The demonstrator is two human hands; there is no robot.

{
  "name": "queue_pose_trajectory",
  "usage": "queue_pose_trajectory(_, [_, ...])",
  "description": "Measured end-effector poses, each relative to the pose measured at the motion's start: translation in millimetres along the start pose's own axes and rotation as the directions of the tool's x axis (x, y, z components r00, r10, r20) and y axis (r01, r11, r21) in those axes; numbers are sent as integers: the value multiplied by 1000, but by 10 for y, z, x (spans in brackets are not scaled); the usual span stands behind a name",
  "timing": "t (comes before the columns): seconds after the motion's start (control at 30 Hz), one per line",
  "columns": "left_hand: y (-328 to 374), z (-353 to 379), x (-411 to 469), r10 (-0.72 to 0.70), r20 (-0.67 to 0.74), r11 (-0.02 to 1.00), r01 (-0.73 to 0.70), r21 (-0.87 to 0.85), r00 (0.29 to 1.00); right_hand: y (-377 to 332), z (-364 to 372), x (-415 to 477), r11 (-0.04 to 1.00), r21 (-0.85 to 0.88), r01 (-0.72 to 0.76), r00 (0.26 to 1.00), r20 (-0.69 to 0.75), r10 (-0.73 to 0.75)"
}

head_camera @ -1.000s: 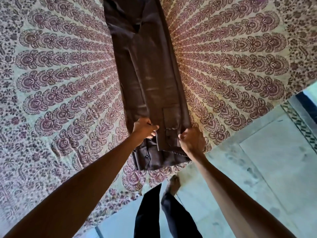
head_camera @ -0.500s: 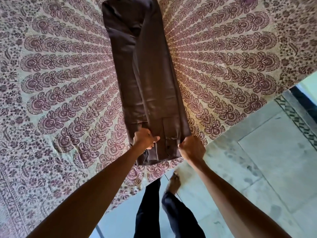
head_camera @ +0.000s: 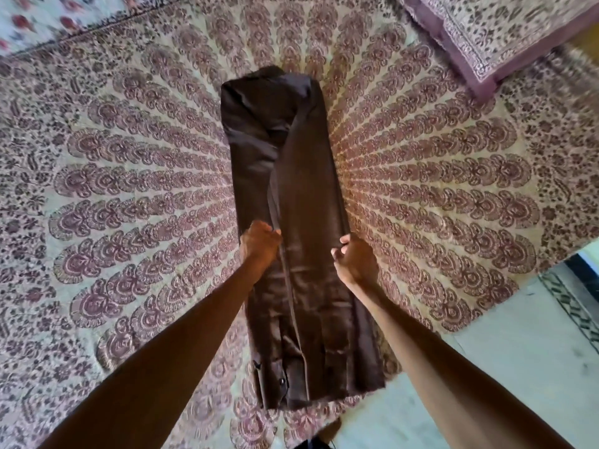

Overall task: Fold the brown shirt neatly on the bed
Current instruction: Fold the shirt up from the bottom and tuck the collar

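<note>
- Head view, single frame. The brown shirt [head_camera: 308, 222] lies flat on the bed [head_camera: 129, 189], folded into one long narrow strip running from upper centre to lower centre of the frame.
- The strip's far end sits at upper centre and looks bunched. Its near end lies close to the bed edge at lower centre, where a dark button [head_camera: 282, 380] shows.
- A lengthwise fold edge runs down the strip, slightly left of its middle.
- The left hand [head_camera: 259, 244] is at the strip's left side, about mid-length. Its fingers are curled down onto the cloth near the fold edge and grip the fabric; the contact under the palm is hidden.
- The right hand [head_camera: 355, 257] is at the strip's right edge, level with the left. Its fingers are curled tight and its thumb is against the edge, holding the cloth there.
- The hands are apart, with the strip's middle showing between them. Both forearms reach in from the bottom corners.
- A pillow [head_camera: 502, 37] with a purple border lies at upper right, well apart from the shirt.
- Pale floor [head_camera: 518, 367] shows at lower right.
</note>
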State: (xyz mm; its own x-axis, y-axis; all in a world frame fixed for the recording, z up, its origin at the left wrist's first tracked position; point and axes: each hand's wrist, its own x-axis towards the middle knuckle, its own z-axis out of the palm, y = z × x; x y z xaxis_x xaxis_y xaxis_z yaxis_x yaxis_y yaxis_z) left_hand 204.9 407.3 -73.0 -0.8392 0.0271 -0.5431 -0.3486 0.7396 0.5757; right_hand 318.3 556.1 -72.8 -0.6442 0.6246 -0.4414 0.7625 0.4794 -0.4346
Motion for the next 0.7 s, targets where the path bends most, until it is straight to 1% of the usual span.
queue_pose_trajectory(0.07, [254, -114, 243, 48, -24, 998, -48, -34, 999, -228, -33, 311, 999, -13, 29, 1000, -4, -29])
queue_pose_trajectory(0.13, [444, -196, 537, 94, -36, 995, -95, -33, 995, -458, -66, 640, 998, -31, 62, 998, -6, -63])
queue_pose_trajectory(0.3, [807, -352, 1262, 197, -78, 979, -193, 62, 977, -948, -162, 1342, 985, -67, 158, 986, -35, -161])
queue_pose_trajectory(0.47, [1075, -412, 1902, 342, -94, 935, -330, 127, 935, -1323, -283, 1997, 931, -160, 328, 938, -61, -341])
queue_pose_trajectory(0.53, [1187, -425, 2052, 423, -68, 890, -401, 215, 903, -1449, -351, 2231, 904, -225, 364, 917, -84, -390])
queue_pose_trajectory(0.6, [1323, -425, 2204, 491, -37, 828, -454, 329, 870, -1582, -400, 2526, 896, -245, 370, 906, -118, -406])
queue_pose_trajectory(0.67, [1391, -417, 2363, 529, -46, 767, -454, 454, 847, -1684, -414, 2792, 872, -293, 392, 888, -129, -442])
queue_pose_trajectory(0.7, [1395, -428, 2441, 536, -52, 738, -438, 514, 843, -1718, -423, 2895, 835, -350, 426, 865, -114, -489])
